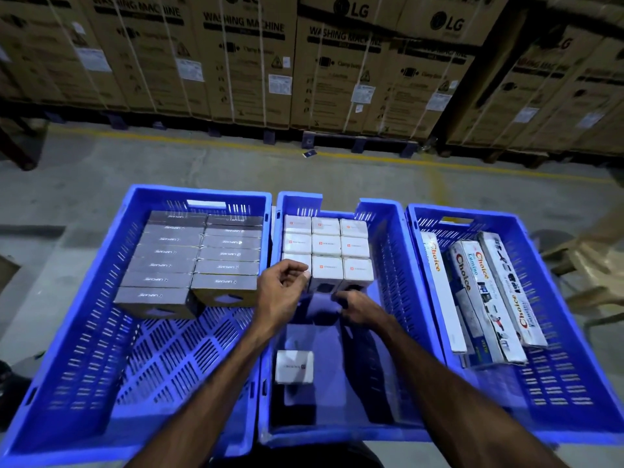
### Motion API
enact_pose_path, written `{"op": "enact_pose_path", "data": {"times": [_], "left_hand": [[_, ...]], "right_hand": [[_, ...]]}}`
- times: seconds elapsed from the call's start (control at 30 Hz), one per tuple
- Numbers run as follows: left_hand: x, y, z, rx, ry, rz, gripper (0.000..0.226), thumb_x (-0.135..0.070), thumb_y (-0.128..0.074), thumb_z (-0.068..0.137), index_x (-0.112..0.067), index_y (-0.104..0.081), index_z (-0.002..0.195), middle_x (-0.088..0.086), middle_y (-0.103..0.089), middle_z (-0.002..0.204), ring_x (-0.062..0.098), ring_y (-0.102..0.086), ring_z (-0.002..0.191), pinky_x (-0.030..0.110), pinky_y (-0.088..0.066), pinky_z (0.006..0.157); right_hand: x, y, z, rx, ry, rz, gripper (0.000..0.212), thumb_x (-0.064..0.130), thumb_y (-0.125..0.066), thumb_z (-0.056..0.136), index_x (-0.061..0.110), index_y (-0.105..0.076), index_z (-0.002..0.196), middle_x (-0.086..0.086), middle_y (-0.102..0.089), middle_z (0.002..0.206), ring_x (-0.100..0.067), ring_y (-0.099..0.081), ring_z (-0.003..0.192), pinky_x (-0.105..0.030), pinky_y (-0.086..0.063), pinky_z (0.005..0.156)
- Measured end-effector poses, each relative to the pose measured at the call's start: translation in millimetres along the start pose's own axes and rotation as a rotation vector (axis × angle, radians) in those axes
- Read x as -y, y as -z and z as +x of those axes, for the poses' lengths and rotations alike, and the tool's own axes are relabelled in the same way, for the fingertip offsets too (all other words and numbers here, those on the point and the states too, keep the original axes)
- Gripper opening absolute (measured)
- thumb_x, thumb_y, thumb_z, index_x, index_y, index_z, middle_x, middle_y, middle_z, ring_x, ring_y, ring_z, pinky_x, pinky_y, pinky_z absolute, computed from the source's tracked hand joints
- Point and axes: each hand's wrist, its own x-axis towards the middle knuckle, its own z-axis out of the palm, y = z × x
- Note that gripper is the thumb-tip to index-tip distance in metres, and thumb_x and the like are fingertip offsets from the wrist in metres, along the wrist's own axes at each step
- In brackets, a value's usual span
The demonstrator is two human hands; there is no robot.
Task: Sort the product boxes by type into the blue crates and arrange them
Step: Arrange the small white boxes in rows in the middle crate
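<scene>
Three blue crates are seen side by side on the floor: the left crate point(84, 298) is filled at its far end with two columns of dark grey boxes point(189, 258), the middle crate point(388, 251) holds a three-by-three block of small white boxes point(327, 246) against its far wall, and the right crate point(547, 298) holds long white boxes point(486, 292) laid lengthwise. The left hand point(282, 292) is held at the near-left corner of the white block, its fingers point(297, 270) curled and touching the corner box; whether that box is actually gripped cannot be told. The right hand point(358, 307) is lowered just in front of the near row, fingers bent; whether anything is held there is hidden. One loose white box point(294, 367) lies apart on the crate bottom, near the body. The likely risk is judged to be that the near row is nudged askew or tipped forward if the corner box is pushed unevenly, since nothing backs it on the near side. The loose box could also be overlooked, or knocked by a forearm passing above it, and the row left uneven.
</scene>
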Motion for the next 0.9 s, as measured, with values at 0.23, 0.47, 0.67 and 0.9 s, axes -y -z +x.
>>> {"op": "enact_pose_path", "data": {"times": [0.23, 0.47, 0.67, 0.9], "left_hand": [[0, 4, 0, 0.011, -0.012, -0.045, 0.008, -0.01, -0.076, 0.093, -0.016, -0.075, 0.096, 0.013, -0.075, 0.087, 0.037, -0.072, 0.085, 0.036, -0.063, 0.079], [0, 9, -7, 0.056, -0.016, -0.115, 0.009, -0.003, -0.073, 0.093, -0.009, -0.074, 0.099, 0.022, -0.074, 0.086, 0.028, -0.071, 0.076, 0.036, -0.063, 0.075], [-3, 21, -21, 0.073, 0.081, -0.24, 0.007, 0.003, -0.068, 0.095, 0.005, -0.071, 0.101, 0.021, -0.069, 0.08, 0.02, -0.067, 0.066, 0.026, -0.059, 0.067], [1, 32, -38, 0.054, 0.151, -0.225, 0.012, -0.003, -0.073, 0.093, -0.01, -0.073, 0.103, 0.006, -0.072, 0.085, 0.016, -0.067, 0.078, 0.03, -0.061, 0.07]], "right_hand": [[71, 22, -80, 0.075, 0.161, -0.035, 0.054, 0.021, -0.072, 0.091, 0.012, -0.059, 0.143, -0.004, -0.065, 0.14, -0.024, -0.061, 0.126, -0.022, -0.043, 0.095], [106, -13, -137, 0.149, 0.34, -0.202, 0.1, 0.045, -0.082, 0.08, 0.034, -0.022, 0.159, -0.003, -0.039, 0.153, -0.029, -0.046, 0.135, -0.048, -0.048, 0.102], [102, -13, -126, -0.027, 0.285, 0.173, 0.059, 0.032, -0.083, 0.081, 0.018, -0.06, 0.133, 0.002, -0.065, 0.123, -0.019, -0.064, 0.107, -0.041, -0.054, 0.093], [94, 54, -133, -0.051, 0.007, 0.95, 0.017, 0.023, -0.064, 0.101, 0.014, -0.071, 0.114, 0.006, -0.06, 0.069, -0.012, -0.052, 0.064, -0.024, -0.041, 0.06]]}}
